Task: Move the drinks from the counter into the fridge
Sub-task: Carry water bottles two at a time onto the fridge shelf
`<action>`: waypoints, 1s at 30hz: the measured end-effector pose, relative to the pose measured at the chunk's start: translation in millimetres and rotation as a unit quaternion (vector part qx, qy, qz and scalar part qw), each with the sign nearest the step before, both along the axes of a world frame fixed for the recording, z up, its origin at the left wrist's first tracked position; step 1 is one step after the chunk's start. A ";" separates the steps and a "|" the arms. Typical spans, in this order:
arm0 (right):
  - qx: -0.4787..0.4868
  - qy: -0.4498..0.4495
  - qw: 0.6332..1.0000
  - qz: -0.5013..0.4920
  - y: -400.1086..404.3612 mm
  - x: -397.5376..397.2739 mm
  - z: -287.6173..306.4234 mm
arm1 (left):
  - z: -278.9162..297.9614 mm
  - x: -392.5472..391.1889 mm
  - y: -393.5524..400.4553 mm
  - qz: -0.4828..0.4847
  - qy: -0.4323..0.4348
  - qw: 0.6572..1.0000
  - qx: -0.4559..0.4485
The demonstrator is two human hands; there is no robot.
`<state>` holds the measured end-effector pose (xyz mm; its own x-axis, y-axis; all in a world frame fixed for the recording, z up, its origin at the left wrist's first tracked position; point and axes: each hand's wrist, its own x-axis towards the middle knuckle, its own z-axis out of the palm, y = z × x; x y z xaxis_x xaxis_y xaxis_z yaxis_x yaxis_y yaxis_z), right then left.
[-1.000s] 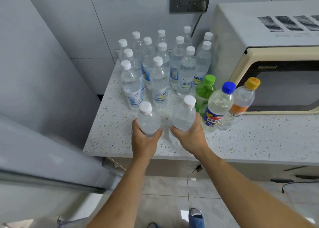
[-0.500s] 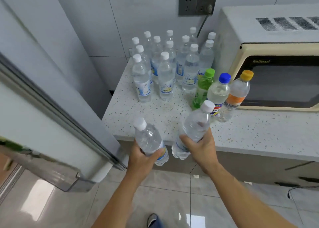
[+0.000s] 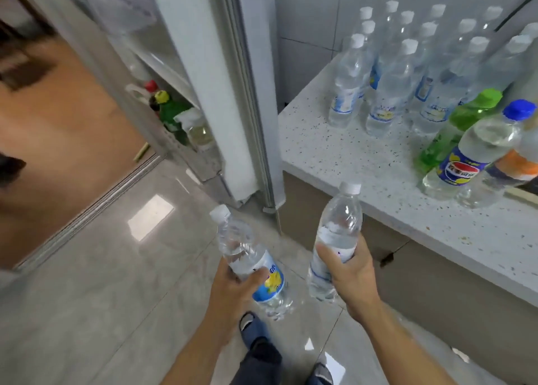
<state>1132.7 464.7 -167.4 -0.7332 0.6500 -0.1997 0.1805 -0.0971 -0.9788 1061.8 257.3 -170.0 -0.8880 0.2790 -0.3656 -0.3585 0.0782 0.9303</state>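
Head view, nearest first: two forearms reach forward over a pale tiled floor, with the person's slippered feet below them. The left hand has its fingers curled around the lower body of a clear water bottle, which leans with its white cap up and to the left; the right hand grips a second water bottle around its middle, close to upright. Both bottles are off the counter and held in the air over the floor, between the counter edge and the open fridge door. On that door, a shelf already holds a green bottle with a yellow cap and other containers too blurred to name. On the counter, to the right and farther off, stand a green-capped bottle, a blue-capped soda bottle and an orange-labelled bottle, with a cluster of white-capped water bottles behind them. By my reading the carrying step is under way. The next move calls for turning left to the fridge interior, which is not in view, and finding free shelf space for both bottles; many drinks are left to move.
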 end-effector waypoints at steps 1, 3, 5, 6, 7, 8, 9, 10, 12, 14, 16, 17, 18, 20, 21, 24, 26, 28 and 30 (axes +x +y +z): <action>-0.005 -0.006 1.000 0.021 -11.8 -4.2 -1.2 | 0.3 2.8 -14.9 0.026 -0.001 1.000 -0.002; -0.021 -0.018 0.997 0.068 -37.4 -15.2 -3.3 | 1.2 6.3 -44.2 0.083 -0.010 0.997 0.000; -0.032 -0.026 0.992 0.120 -64.1 -28.4 -3.4 | 4.1 7.7 -71.0 0.142 -0.029 0.989 0.007; -0.036 -0.026 0.988 0.146 -77.9 -35.7 -3.5 | 4.9 7.6 -84.2 0.167 -0.037 0.985 0.012; -0.039 -0.023 0.984 0.171 -91.6 -43.4 -3.4 | 5.9 7.1 -96.6 0.193 -0.046 0.980 0.018; -0.043 -0.019 0.980 0.195 -105.1 -51.6 -3.3 | 6.3 5.5 -109.1 0.220 -0.054 0.974 0.029; -0.048 -0.017 0.975 0.216 -118.8 -60.0 -3.1 | 6.9 3.2 -121.7 0.246 -0.063 0.966 0.043; -0.052 -0.018 0.970 0.235 -132.2 -68.4 -2.4 | 7.6 0.2 -133.9 0.268 -0.072 0.959 0.058; -0.060 -0.019 0.962 0.265 -160.0 -86.9 -1.0 | 9.5 -8.4 -159.8 0.296 -0.079 0.948 0.080; -0.062 -0.024 0.956 0.286 -186.9 -106.6 -0.2 | 12.4 -19.8 -186.6 0.309 -0.088 0.942 0.097; -0.057 -0.036 0.950 0.305 -215.3 -127.9 1.2 | 14.7 -33.9 -215.1 0.315 -0.102 0.937 0.109; -0.050 -0.041 0.948 0.312 -230.0 -139.1 1.7 | 15.6 -42.1 -229.6 0.316 -0.104 0.937 0.110; -0.040 -0.044 0.947 0.316 -244.9 -150.1 2.1 | 16.4 -50.4 -244.7 0.318 -0.105 0.936 0.109; -0.026 -0.047 0.948 0.314 -275.8 -173.0 2.9 | 20.0 -68.7 -275.5 0.325 -0.105 0.934 0.108; -0.025 -0.049 0.948 0.313 -290.5 -184.0 3.6 | 22.5 -78.3 -290.0 0.323 -0.104 0.934 0.107; -0.030 -0.048 0.946 0.319 -333.4 -214.0 6.9 | 29.3 -105.2 -331.4 0.322 -0.098 0.936 0.108; -0.032 -0.044 0.946 0.320 -357.2 -231.4 8.5 | 32.3 -123.0 -353.3 0.325 -0.099 0.934 0.112; -0.030 -0.041 0.946 0.322 -377.6 -247.6 9.9 | 34.4 -140.2 -369.7 0.330 -0.100 0.932 0.112; -0.031 -0.041 0.946 0.321 -393.8 -265.4 9.4 | 35.0 -159.1 -383.1 0.334 -0.104 0.930 0.116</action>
<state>867.3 70.9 -158.0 -0.9531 0.0620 -0.2963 0.2970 0.0026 -0.9549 902.7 -125.8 -135.0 -0.8083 -0.2159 -0.5478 -0.4298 -0.4195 0.7996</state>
